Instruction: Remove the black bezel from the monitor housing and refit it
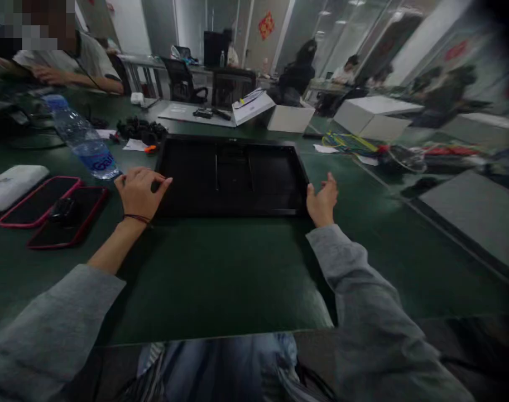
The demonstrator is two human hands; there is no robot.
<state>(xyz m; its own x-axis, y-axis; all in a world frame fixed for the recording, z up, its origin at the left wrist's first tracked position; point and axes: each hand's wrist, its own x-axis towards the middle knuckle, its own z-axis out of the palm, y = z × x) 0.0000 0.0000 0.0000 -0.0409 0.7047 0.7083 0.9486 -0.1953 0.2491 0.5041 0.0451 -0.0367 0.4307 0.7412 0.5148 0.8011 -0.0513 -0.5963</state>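
Note:
A black rectangular panel [275,173] with a raised rim, perhaps a monitor, lies on the dark green table. Two thin upright lines cross its middle, and a small pale mark sits on its far rim. At its left edge is my left hand [138,194], fingers bent and thumb stretched out to the right. A dark oval shows between thumb and fingers; I cannot tell whether it is a gap or a small object. My right hand [322,202] rests by the panel's right edge, fingers apart, thumb side against or very near the rim.
Left of the panel stand a tilted-looking water bottle [85,142], two red-edged phones [41,202] and a white case [15,186]. Black cables [141,131] lie behind. White boxes [290,118], yellow-green wires [349,142] and a grey panel [480,209] are to the right. A person sits across at left.

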